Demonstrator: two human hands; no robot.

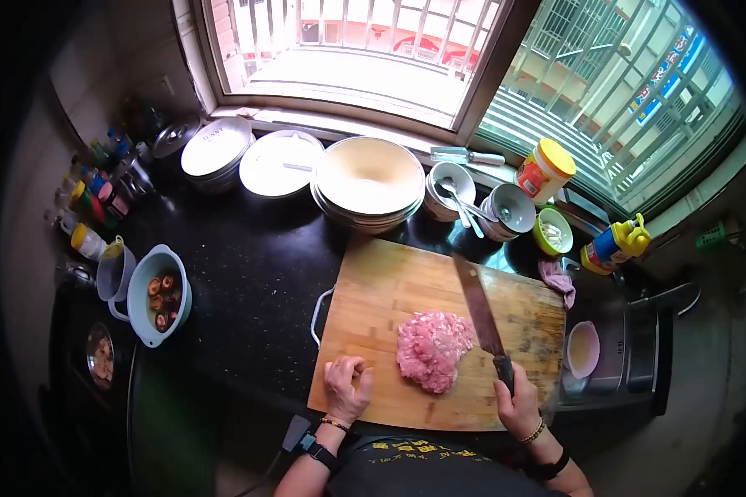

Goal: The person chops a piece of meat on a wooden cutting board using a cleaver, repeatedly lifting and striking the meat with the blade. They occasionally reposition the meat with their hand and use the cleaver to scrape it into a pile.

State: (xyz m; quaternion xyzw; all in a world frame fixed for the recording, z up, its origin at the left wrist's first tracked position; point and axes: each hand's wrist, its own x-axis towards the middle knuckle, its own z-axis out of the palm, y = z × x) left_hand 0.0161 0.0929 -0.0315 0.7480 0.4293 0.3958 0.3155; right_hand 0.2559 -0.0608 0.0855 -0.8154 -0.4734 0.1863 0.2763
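A mound of pink minced meat [433, 350] lies on the middle of the wooden cutting board [389, 282]. My right hand [518, 402] is wrapped round the dark handle of a cleaver [482, 311]. Its blade points up and away from me, just right of the meat. Left of the meat, my left hand [347, 388] rests at the board's near left part with its fingers curled in; nothing shows in them.
Stacked plates [282, 161] and bowls [369, 178] line the windowsill. At left are a blue bowl of mushrooms [159, 296] and bottles [91, 242]. The sink [609, 340], holding a pink bowl [583, 349], and a yellow-capped bottle [615, 244] are at right.
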